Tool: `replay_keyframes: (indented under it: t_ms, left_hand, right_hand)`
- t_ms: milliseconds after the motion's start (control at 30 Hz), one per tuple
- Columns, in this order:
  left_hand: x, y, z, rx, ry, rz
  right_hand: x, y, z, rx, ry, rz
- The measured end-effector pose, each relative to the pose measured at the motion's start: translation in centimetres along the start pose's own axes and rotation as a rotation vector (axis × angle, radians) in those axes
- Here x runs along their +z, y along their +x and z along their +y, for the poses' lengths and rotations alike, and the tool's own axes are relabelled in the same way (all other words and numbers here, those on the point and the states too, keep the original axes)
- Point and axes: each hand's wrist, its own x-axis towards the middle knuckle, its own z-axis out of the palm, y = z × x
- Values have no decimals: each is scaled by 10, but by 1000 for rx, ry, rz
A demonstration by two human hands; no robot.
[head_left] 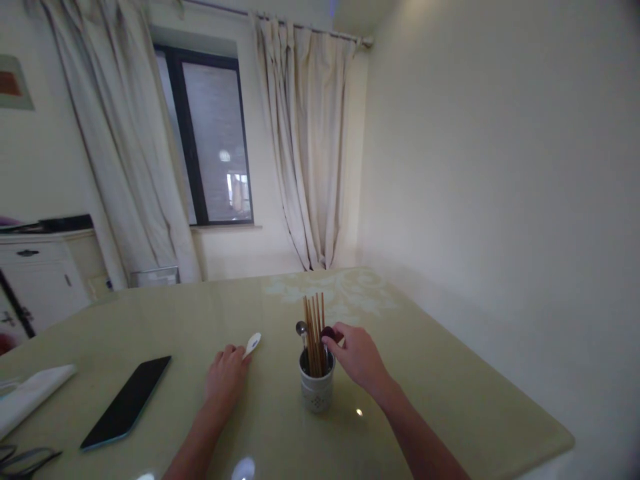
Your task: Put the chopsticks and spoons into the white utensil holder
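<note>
A small pale utensil cup (317, 391) stands on the glossy yellow-green table (450, 373). It holds several wooden chopsticks (314, 327) and a metal spoon (302, 329). My right hand (357, 358) hovers at the cup's right rim, its fingertips pinching a dark purple spoon (330, 333) that leans in the cup. My left hand (226, 375) rests on the table left of the cup and grips a white ceramic spoon (253, 344), whose bowl sticks out past the fingers.
A black phone (128, 401) lies face up to the left. Folded white cloth (30, 397) and dark glasses (25, 460) sit at the left edge. A white cabinet (40, 273), curtains and a window stand beyond the table; a plain wall runs along the right.
</note>
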Motion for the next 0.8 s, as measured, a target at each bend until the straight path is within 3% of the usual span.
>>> replay_keyframes:
  t_ms: [133, 233, 367, 467, 533, 600, 667, 800]
  left_hand:
    - [-10, -5, 1, -32, -70, 3]
    - [-17, -15, 11, 7, -232, 217]
    - [-34, -36, 50, 367, -342, 739]
    - [-51, -51, 85, 684, -350, 897]
    - [-57, -57, 102, 766, -401, 898]
    - [-52, -59, 111, 736, -502, 848]
    - [-34, -59, 113, 630, -639, 762]
    - [20, -59, 107, 418, -846, 570]
  right_hand:
    - [-3, -9, 4, -20, 67, 125]
    - [-10, -17, -1, -56, 192, 270]
    - [-19, -25, -30, -150, 449, 187]
    - [-23, -25, -53, -203, 496, 147]
    - [-27, -21, -62, -223, 469, 189]
    - [-32, -16, -63, -230, 450, 220]
    - [-37, -9, -58, -226, 414, 227]
    - [-40, 2, -43, -198, 227, 183]
